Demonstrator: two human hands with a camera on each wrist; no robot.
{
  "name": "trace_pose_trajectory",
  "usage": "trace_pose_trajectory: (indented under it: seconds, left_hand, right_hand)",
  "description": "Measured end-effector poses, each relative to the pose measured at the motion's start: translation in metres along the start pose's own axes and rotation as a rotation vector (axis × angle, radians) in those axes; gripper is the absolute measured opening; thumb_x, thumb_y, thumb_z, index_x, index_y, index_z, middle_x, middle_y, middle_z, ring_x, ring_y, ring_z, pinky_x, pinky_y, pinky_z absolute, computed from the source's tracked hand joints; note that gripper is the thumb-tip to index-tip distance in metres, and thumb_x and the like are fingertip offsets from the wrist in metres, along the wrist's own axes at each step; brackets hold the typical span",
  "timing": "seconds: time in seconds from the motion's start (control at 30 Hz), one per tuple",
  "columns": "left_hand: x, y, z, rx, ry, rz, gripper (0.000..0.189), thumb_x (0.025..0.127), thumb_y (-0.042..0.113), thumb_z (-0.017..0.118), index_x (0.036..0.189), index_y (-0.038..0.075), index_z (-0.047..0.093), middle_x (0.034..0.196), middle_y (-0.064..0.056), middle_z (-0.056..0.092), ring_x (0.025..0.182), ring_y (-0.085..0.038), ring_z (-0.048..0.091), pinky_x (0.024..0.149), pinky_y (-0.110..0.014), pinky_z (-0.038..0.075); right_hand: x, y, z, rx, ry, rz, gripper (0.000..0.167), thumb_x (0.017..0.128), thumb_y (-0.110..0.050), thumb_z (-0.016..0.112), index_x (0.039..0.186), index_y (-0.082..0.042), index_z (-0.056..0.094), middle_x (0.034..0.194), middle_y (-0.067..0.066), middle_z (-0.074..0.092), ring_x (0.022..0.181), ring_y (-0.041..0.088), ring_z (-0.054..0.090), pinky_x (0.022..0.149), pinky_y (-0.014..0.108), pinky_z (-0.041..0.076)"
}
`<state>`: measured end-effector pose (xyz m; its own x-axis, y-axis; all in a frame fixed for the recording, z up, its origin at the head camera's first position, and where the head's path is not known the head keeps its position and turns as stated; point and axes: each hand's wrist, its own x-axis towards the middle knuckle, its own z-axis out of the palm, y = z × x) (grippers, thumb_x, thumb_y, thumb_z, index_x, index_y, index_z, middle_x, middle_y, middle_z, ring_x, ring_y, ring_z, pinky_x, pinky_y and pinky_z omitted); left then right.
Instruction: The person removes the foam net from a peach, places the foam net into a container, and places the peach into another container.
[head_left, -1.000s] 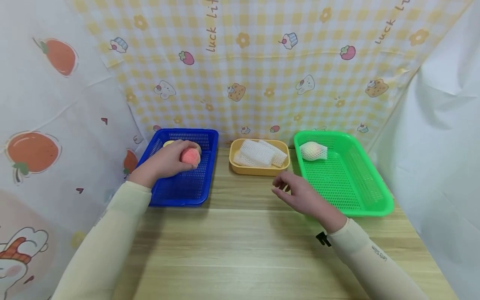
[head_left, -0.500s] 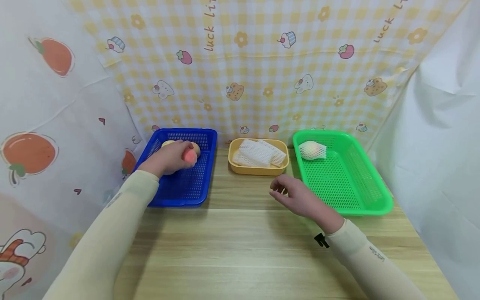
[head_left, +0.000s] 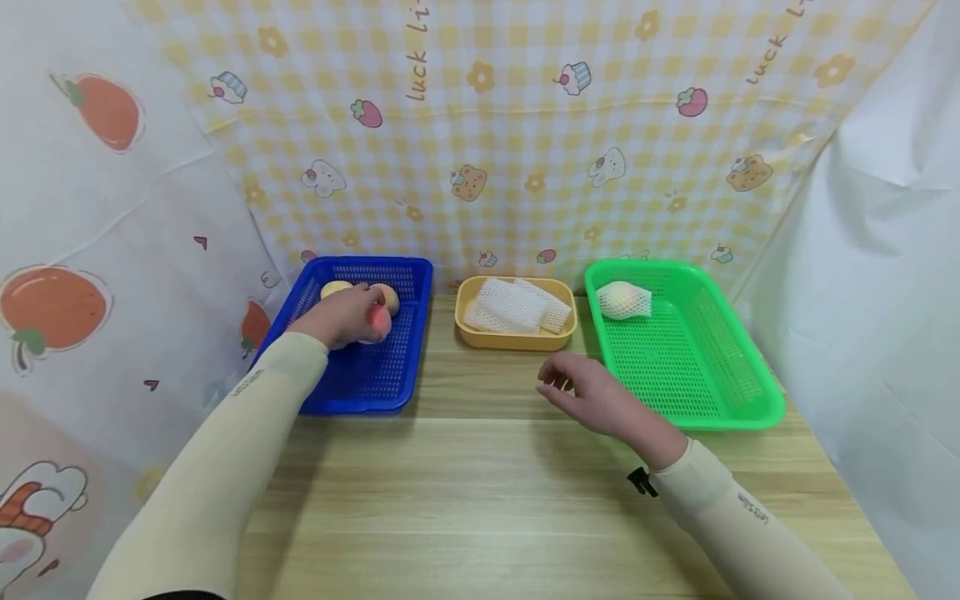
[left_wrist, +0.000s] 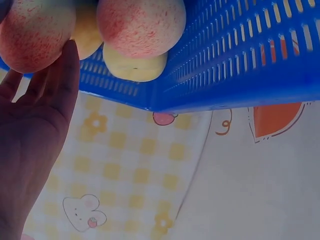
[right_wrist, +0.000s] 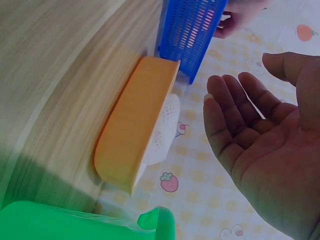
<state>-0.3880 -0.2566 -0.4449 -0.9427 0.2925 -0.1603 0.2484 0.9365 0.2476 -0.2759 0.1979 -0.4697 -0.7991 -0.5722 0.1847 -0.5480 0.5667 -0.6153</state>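
Observation:
My left hand [head_left: 347,314] reaches into the blue basket [head_left: 360,405] and grips a pink-red peach [head_left: 379,322]. In the left wrist view its fingers curl round the underside of that peach [left_wrist: 37,37], close beside several other fruits. One of these is another reddish peach [left_wrist: 142,25]; a pale yellow fruit [left_wrist: 135,67] and an orange-yellow one [left_wrist: 87,32] sit by it. Over the table, left of the green basket [head_left: 768,408], hovers my right hand [head_left: 588,392], loosely curled and holding nothing. The right wrist view shows its bare palm [right_wrist: 270,160].
Between the baskets stands a yellow tray [head_left: 517,342] with several white foam nets [head_left: 510,304]. A fruit in a foam net [head_left: 622,300] lies in the green basket's back left corner. A checked curtain [head_left: 517,150] hangs behind the wooden table [head_left: 465,500].
My left hand has moved slightly left and lower into the blue basket with the peach. My right hand stays nearly in place, and the head view has shifted a little.

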Motion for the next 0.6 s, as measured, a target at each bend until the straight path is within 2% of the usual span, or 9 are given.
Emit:
trace_pose_trajectory:
  seconds: [0.17, 0.23, 0.4, 0.47, 0.6]
  left_hand:
    - [0.006, -0.004, 0.009, -0.001, 0.002, 0.009, 0.063, 0.090, 0.020, 0.086, 0.146, 0.005, 0.060, 0.139, -0.020, 0.061, 0.106, -0.038, 0.062, 0.094, -0.054, 0.055]
    - [0.008, -0.005, 0.013, 0.005, 0.001, 0.014, 0.063, 0.090, 0.019, 0.085, 0.146, 0.003, 0.061, 0.141, -0.022, 0.060, 0.109, -0.039, 0.062, 0.099, -0.055, 0.054]
    - [0.009, -0.007, 0.018, 0.080, 0.002, 0.015, 0.068, 0.093, 0.019, 0.079, 0.154, -0.001, 0.056, 0.155, -0.032, 0.052, 0.131, -0.049, 0.060, 0.114, -0.065, 0.048]
    - [0.009, -0.007, 0.019, 0.108, 0.010, 0.016, 0.070, 0.093, 0.019, 0.077, 0.156, -0.003, 0.053, 0.157, -0.036, 0.049, 0.136, -0.053, 0.057, 0.115, -0.068, 0.046]
    - [0.008, -0.006, 0.021, 0.131, 0.029, 0.010, 0.070, 0.095, 0.020, 0.075, 0.156, -0.003, 0.051, 0.156, -0.038, 0.049, 0.135, -0.055, 0.057, 0.113, -0.069, 0.047]
  right_hand:
    - [-0.002, 0.000, 0.000, 0.006, -0.008, 0.005, 0.007, 0.107, -0.018, 0.075, 0.112, -0.015, 0.071, 0.102, -0.007, 0.070, 0.093, 0.011, 0.067, 0.080, 0.037, 0.060]
    - [-0.002, 0.000, 0.001, 0.009, -0.010, 0.006, 0.006, 0.108, -0.018, 0.075, 0.112, -0.015, 0.071, 0.101, -0.007, 0.070, 0.092, 0.011, 0.067, 0.080, 0.037, 0.060]
    - [-0.004, 0.000, 0.000, 0.007, -0.006, -0.002, 0.006, 0.108, -0.019, 0.075, 0.111, -0.016, 0.071, 0.101, -0.007, 0.070, 0.092, 0.010, 0.067, 0.080, 0.038, 0.060]
    - [-0.005, 0.001, 0.000, 0.003, -0.007, 0.004, 0.006, 0.108, -0.019, 0.075, 0.111, -0.016, 0.071, 0.101, -0.008, 0.070, 0.092, 0.010, 0.066, 0.080, 0.040, 0.061]
    - [-0.006, 0.001, 0.000, 0.005, -0.013, 0.023, 0.006, 0.108, -0.020, 0.075, 0.111, -0.016, 0.071, 0.100, -0.008, 0.070, 0.092, 0.011, 0.066, 0.081, 0.046, 0.062]
